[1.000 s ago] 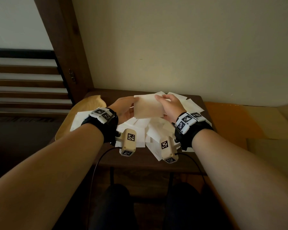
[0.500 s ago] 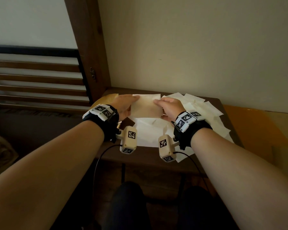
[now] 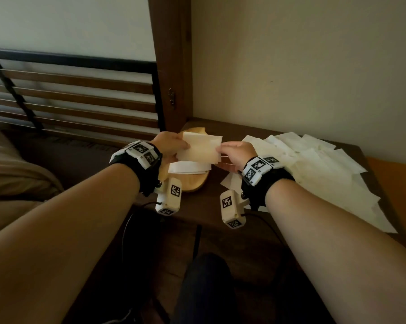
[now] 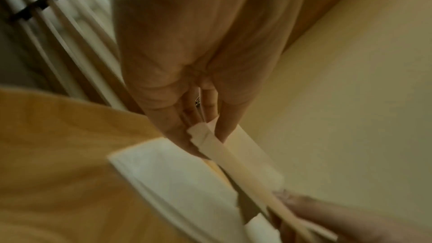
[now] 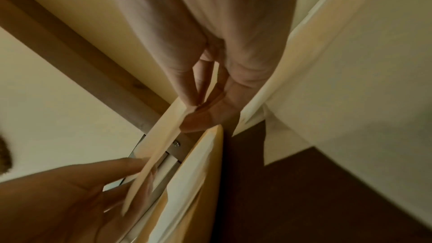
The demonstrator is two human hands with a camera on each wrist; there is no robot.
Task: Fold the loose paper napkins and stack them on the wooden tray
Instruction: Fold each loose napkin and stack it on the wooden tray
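Left hand (image 3: 168, 146) and right hand (image 3: 236, 153) both pinch the folded napkin (image 3: 201, 148) above the wooden tray (image 3: 192, 183); loose napkins (image 3: 314, 164) at three o'clock.

Both forearms are bare, no sleeves reaching the wrists. Each wrist wears a wide black strap (image 3: 136, 169), the right wrist's strap (image 3: 265, 185) a match. On top of each strap sits a white block printed with black-and-white square markers (image 3: 142, 152), the right one (image 3: 258, 168) alike. Under each wrist hangs a cream-coloured camera housing (image 3: 169, 198) with its own square marker; the right housing (image 3: 231, 208) is the same. A thin black cable (image 3: 127, 220) trails from the left housing, another (image 3: 265, 220) from the right. Dark trousers (image 3: 204, 288) cover the knees.
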